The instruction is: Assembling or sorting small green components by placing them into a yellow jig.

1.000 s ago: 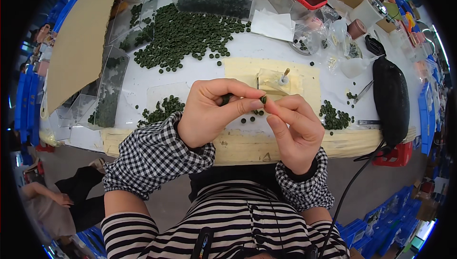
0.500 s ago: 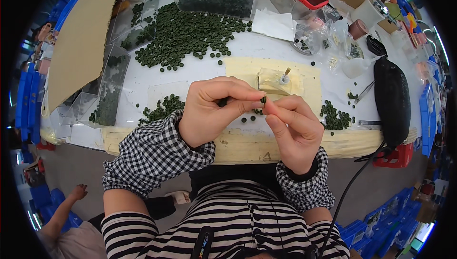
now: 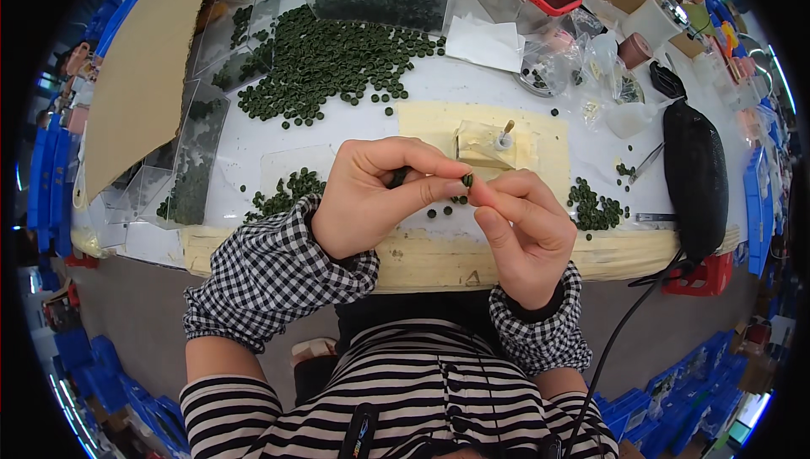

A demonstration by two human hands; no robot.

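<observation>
Dark green disc [image 3: 467,180] stands nearly edge-on above the table [image 3: 456,88], at the centre of the clock face used here. Between nine and ten o'clock, far out, leans a brown cardboard sheet [image 3: 139,79]; at nine, nearer in, lies a clear tray [image 3: 202,134] holding dark discs. A broad heap [image 3: 321,62] of similar green pieces spreads at ten o'clock, and a smaller pile [image 3: 291,193] sits at nine, beside the left wrist.

Coming in from nine o'clock, the left hand [image 3: 371,197] pinches the disc between the tips of thumb and forefinger; something dark also shows in its curl, too hidden to name. Right of the disc, between four and five o'clock, is the right hand [image 3: 530,235]: its forefinger tip meets the disc's right side, its thumb lies lower, and I cannot tell whether these fingers grip. Beyond, at one o'clock, rests a taped block [image 3: 483,145]. Out at three are another small pile [image 3: 596,206], tweezers [image 3: 648,162] and a black pouch [image 3: 696,176].
</observation>
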